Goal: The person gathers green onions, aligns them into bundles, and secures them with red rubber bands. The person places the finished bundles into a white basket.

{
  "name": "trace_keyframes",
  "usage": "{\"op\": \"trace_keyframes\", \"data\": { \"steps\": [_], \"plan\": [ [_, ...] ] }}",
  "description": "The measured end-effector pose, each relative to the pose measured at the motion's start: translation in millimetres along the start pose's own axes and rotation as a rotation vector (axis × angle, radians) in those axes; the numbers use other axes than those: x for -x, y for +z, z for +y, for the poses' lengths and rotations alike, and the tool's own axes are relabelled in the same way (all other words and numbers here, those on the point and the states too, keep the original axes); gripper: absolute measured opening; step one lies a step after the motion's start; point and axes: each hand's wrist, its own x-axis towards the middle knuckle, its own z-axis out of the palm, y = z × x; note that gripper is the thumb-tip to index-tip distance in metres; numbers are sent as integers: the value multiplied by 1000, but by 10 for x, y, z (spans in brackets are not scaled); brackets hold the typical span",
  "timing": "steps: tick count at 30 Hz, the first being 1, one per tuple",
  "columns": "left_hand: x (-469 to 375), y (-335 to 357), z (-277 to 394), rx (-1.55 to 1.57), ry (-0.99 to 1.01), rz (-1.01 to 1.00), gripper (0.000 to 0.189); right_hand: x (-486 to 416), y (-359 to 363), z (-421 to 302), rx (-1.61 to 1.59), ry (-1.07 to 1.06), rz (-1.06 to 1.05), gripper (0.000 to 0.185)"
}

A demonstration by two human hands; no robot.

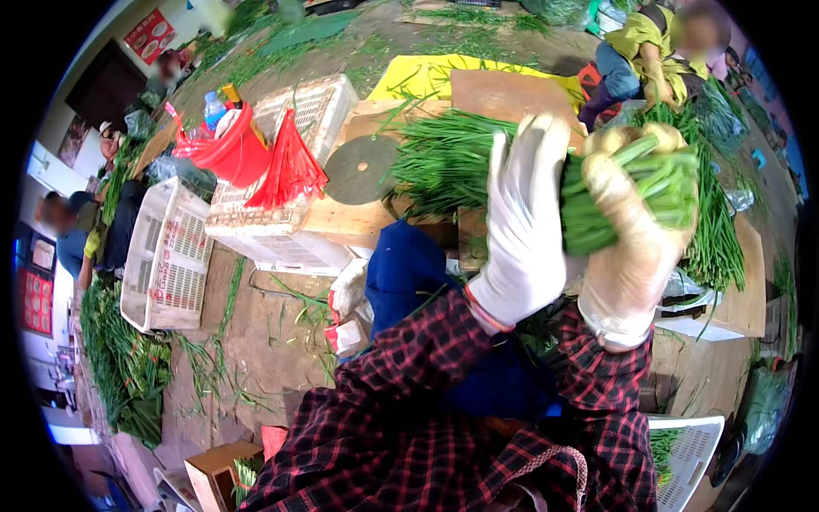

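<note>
A thick bunch of long green stalks, perhaps garlic chives (441,157), lies sideways before me, its leaf ends to the left and its pale cut ends to the right. My right hand (633,230), in a whitish glove, is wrapped round the cut-end part and is blurred. My left hand (528,217), in a white glove, lies flat against the middle of the bunch with fingers stretched upward. Under the leaf ends is a wooden board (345,221) with a dark round disc (361,169). Red plastic strips (291,166) hang beside a red bucket (237,150) on a white crate (256,221).
More green stalks (713,237) are heaped on the right. An empty white crate (169,256) stands left, near piled bunches (121,358). A seated person (646,51) works at upper right; others sit at the left. Another white crate (691,454) is at lower right.
</note>
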Motion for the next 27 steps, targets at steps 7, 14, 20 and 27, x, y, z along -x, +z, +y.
{"op": "trace_keyframes", "data": {
  "steps": [7,14,20,27],
  "plan": [
    [-700,-701,-706,-386,169,-336,63,-316,36,532,-428,337,-151,75],
    [-307,-1220,-2437,-940,-303,-694,75,-80,-1677,1040,396,498,194,26],
    [856,-1446,-3906,-764,-398,-810,105,363,-2211,1363,750,771,-242,24],
    [16,-1033,-3477,-854,-163,-978,110,256,-2141,1935,1422,47,-688,42]
  ]
}}
